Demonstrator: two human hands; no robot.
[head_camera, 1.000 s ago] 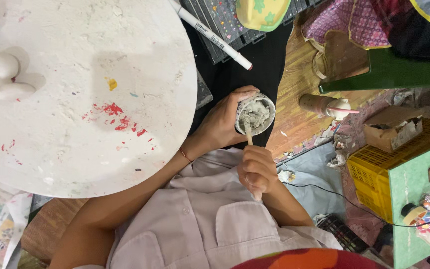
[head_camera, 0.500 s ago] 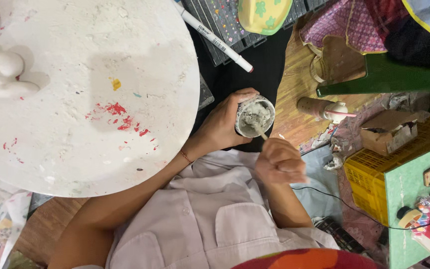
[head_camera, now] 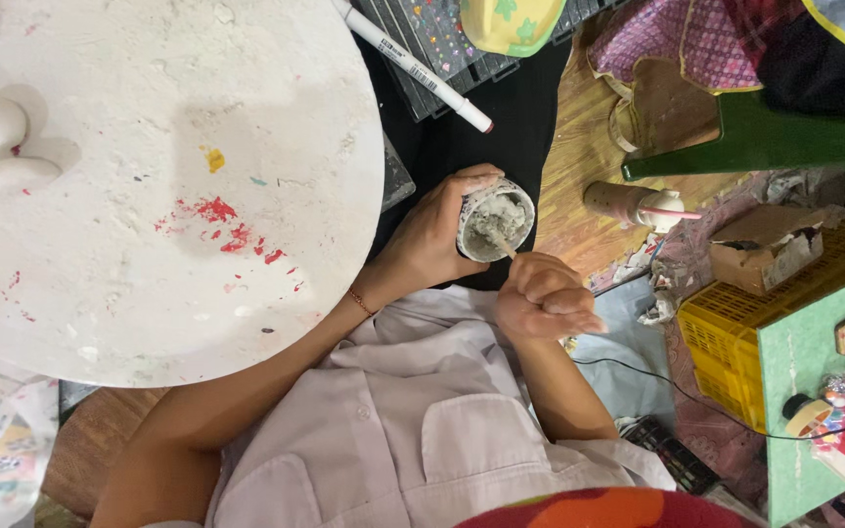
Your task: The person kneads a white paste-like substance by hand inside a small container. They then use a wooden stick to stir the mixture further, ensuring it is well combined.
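Right hand fisted on thin wooden stick, long axis 4-to-10 o'clock, tip in grey paste. Left hand wrapped round small round paste-caked cup, mouth up, at 10 o'clock of right hand. Round white paint-spattered bench beyond, at 9 o'clock.

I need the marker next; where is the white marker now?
Head view: the white marker lies above the left hand, across the round white board edge and a dark tray.

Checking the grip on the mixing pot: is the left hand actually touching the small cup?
Touching. The head view shows the left hand wrapped around the side of the small cup, fingers pressed on its rim.
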